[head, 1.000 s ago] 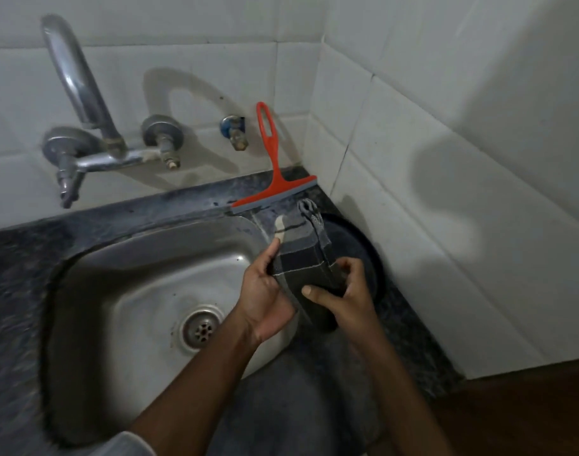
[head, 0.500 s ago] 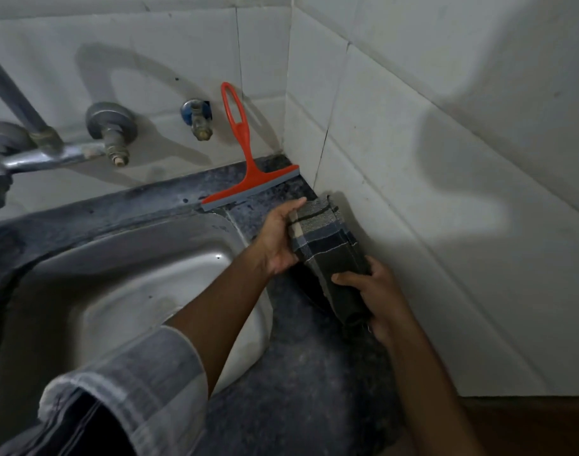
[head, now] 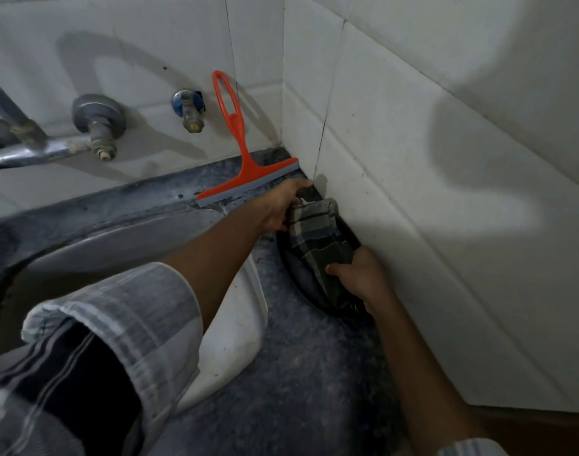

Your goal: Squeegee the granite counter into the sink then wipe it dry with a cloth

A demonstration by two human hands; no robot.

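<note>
A folded dark plaid cloth (head: pixel 317 235) is held between both hands against the right tiled wall, low over the granite counter (head: pixel 301 373). My left hand (head: pixel 281 205) grips its far end near the corner. My right hand (head: pixel 360 274) grips its near end. An orange squeegee (head: pixel 240 159) leans on the back wall, its blade resting on the counter ledge just behind my left hand. The steel sink (head: pixel 235 330) lies to the left, mostly hidden by my left arm and sleeve.
A dark round object (head: pixel 301 281) lies on the counter under the cloth. A metal tap (head: pixel 34 146) and two wall valves stand along the back wall. White tiled walls close in the corner. A brown surface shows at bottom right.
Both hands carried the cloth from beside the sink toward the corner and the right wall. The view shifted right, and my left arm now reaches across the sink rim.
</note>
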